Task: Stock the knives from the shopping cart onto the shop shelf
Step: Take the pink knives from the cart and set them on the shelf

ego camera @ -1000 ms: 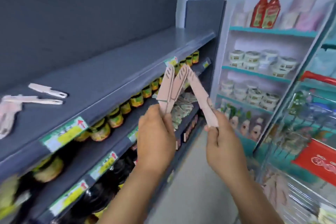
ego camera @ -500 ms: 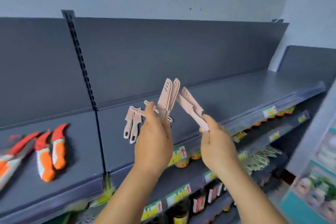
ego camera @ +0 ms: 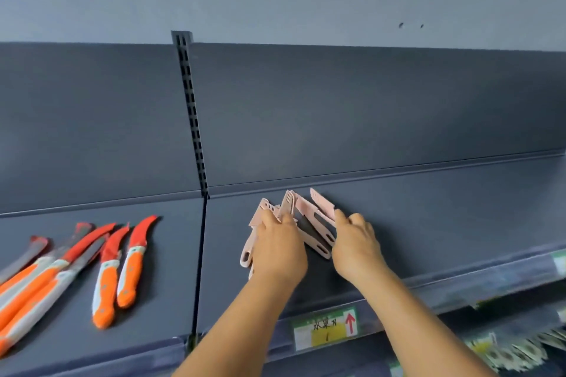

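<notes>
Several pale pink sheathed knives (ego camera: 309, 223) are down on the dark grey shelf (ego camera: 444, 223), just right of the slotted upright. My left hand (ego camera: 280, 246) grips the left ones, whose sheath tips stick up above my fingers and whose handles (ego camera: 246, 254) poke out below. My right hand (ego camera: 355, 242) pinches another pink knife (ego camera: 321, 203) at its lower end, tip pointing up and left. Two more pink handles lie between my hands. The shopping cart is out of view.
Several orange-handled knives with red sheaths (ego camera: 119, 266) lie on the left shelf section. A slotted black upright (ego camera: 191, 119) divides the sections. A yellow-green price label (ego camera: 326, 327) sits on the shelf's front rail. Packaged goods (ego camera: 514, 352) show on the shelf below at right.
My view swung left from the aisle to face the shelf. Both hands moved forward and down, bringing the pink knives from mid-air onto the shelf surface.
</notes>
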A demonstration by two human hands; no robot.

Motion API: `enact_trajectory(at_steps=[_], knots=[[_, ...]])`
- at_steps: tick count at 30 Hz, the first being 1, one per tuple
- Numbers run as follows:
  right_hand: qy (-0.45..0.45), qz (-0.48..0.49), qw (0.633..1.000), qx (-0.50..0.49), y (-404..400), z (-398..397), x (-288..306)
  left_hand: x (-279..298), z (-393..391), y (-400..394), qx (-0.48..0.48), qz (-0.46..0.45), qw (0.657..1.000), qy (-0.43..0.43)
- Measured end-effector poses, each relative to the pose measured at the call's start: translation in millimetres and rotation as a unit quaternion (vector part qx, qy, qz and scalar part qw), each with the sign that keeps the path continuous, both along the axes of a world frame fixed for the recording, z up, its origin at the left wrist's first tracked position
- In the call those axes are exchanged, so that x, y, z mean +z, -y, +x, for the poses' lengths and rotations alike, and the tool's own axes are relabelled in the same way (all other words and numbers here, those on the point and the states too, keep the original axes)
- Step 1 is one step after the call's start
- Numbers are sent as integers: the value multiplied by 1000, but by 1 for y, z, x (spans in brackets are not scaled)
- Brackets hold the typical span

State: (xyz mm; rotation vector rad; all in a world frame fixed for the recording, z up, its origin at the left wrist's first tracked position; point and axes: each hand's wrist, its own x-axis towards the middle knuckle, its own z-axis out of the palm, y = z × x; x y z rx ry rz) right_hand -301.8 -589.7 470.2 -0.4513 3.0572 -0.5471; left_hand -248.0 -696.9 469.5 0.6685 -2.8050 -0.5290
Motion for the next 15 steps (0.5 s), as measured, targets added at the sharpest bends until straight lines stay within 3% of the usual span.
enact_trajectory(at_steps=[4, 9, 15], knots=[[13, 70, 996, 55, 6, -3, -10, -7, -2, 1, -12, -41, 997, 65], [36, 90, 993, 70, 8, -2, -6, -12, -2, 6, -14, -51, 995, 88], [35, 47, 997, 55, 2, 15, 5, -7, 9, 7, -34, -67, 997, 31]])
